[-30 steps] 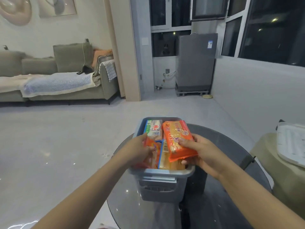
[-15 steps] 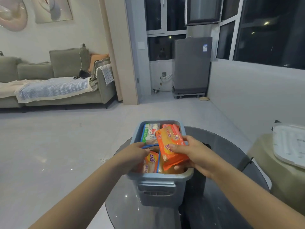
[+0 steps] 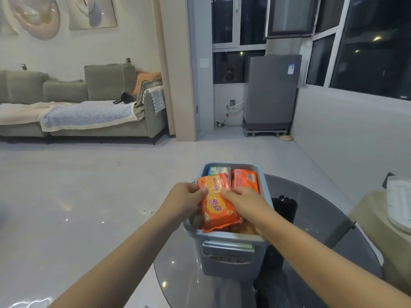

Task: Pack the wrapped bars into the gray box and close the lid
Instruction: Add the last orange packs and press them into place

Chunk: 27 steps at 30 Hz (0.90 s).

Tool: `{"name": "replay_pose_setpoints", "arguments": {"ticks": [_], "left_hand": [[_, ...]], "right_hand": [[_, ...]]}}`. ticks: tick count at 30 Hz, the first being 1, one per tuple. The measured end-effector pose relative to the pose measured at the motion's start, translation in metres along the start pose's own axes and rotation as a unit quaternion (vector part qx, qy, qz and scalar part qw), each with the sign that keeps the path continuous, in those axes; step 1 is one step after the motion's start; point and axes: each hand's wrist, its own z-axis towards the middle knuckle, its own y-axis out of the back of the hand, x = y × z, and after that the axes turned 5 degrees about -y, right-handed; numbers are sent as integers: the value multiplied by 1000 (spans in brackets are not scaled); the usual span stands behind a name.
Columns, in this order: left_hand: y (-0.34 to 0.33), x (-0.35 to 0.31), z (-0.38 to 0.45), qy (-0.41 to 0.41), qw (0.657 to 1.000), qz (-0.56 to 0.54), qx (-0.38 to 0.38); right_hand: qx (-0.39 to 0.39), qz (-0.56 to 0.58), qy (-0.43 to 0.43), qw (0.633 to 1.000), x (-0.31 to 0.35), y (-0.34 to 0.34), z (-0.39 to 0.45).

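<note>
Round dark glass table bore our gray plastic box, already crowded with wrapped bars. We held an orange wrapped bar atop them, left hand and right hand both pinching it. Little room remained near the rim; seating it and fetching the white lid, well apart, remained.

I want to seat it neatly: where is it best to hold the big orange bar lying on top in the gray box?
Probably by its two long edges near the far end, coming from above. The big orange bar lies flat and lengthwise on the other bars in the gray box, so its sides are free; the left hand and right hand already pinch there.
</note>
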Motion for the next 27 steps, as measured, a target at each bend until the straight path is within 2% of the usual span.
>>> {"name": "replay_pose_setpoints", "arguments": {"ticks": [6, 11, 21, 27], "left_hand": [[12, -7, 9, 26, 998, 53, 30], [10, -11, 14, 30, 994, 99, 21], [2, -15, 28, 0, 964, 266, 18], [0, -10, 30, -14, 956, 293, 5]], "right_hand": [[-42, -137, 59, 988, -3, 4, 14], [-33, -235, 62, 969, -3, 12, 22], [-56, -242, 66, 966, -8, 20, 32], [-61, -292, 73, 952, -8, 17, 38]]}}
